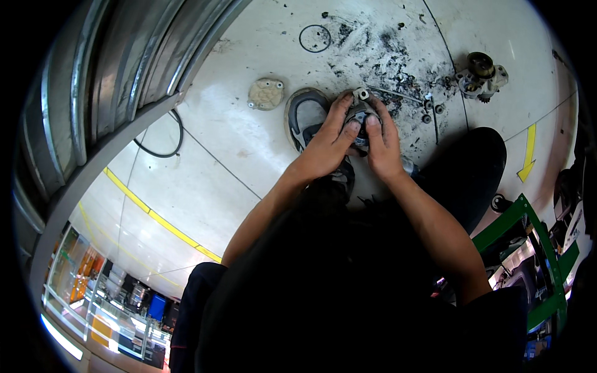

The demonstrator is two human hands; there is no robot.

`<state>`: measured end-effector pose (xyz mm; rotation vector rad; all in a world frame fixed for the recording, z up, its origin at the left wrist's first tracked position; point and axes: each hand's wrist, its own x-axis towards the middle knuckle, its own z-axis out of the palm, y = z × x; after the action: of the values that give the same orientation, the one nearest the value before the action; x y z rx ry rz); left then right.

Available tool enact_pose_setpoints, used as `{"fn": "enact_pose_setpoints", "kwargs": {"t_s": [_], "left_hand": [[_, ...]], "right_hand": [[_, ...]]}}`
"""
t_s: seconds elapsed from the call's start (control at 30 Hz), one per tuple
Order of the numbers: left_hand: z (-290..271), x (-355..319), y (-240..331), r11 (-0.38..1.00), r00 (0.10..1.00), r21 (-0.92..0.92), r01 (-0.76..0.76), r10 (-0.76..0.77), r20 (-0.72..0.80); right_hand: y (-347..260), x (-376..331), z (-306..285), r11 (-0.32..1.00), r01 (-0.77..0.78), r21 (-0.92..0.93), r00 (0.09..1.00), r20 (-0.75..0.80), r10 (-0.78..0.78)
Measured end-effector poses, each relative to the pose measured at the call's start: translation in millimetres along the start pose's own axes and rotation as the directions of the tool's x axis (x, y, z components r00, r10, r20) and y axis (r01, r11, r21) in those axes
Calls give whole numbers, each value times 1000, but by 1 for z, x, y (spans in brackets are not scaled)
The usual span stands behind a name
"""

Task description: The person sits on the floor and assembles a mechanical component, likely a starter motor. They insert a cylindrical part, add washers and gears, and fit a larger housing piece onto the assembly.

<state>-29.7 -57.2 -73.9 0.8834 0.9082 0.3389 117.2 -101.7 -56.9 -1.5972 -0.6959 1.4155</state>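
Note:
My left hand (328,140) and my right hand (384,142) are closed around a rounded, grimy metal machine part (360,113). Both thumbs press on its near face, side by side. A pale lug with a hole stands out at the part's far end, while the fingers hide much of its sides. Just left of it is my grey and black shoe (308,105). On the floor to the right lie a long thin bolt (398,94) and several small dark round pieces (428,110). A tan, dusty metal cover (266,94) rests farther left.
Black crumbs and smears (385,56) cover the floor ahead, near a thin black ring (314,38). At the far right sits a larger metal assembly (482,78). A ribbed metal shutter (112,74) borders the left, with a black hose (171,140) by it. A green frame (528,214) stands lower right.

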Motion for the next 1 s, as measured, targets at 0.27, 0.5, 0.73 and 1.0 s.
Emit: {"fn": "enact_pose_setpoints", "kwargs": {"t_s": [0.27,0.5,0.73,1.0], "left_hand": [[-5,-3,5,999,999,8,49,-49,18],[5,-4,24,967,972,-135,216,-225,-62],[7,2,8,987,976,-105,122,-139,-169],[15,-3,10,992,973,-83,91,-106,-203]], "right_hand": [[7,3,-1,984,162,-77,986,52,-158],[6,9,-3,978,189,-86,982,45,-186],[6,11,-1,990,133,-45,991,-3,-133],[8,16,-2,968,-19,250,999,52,7]]}}
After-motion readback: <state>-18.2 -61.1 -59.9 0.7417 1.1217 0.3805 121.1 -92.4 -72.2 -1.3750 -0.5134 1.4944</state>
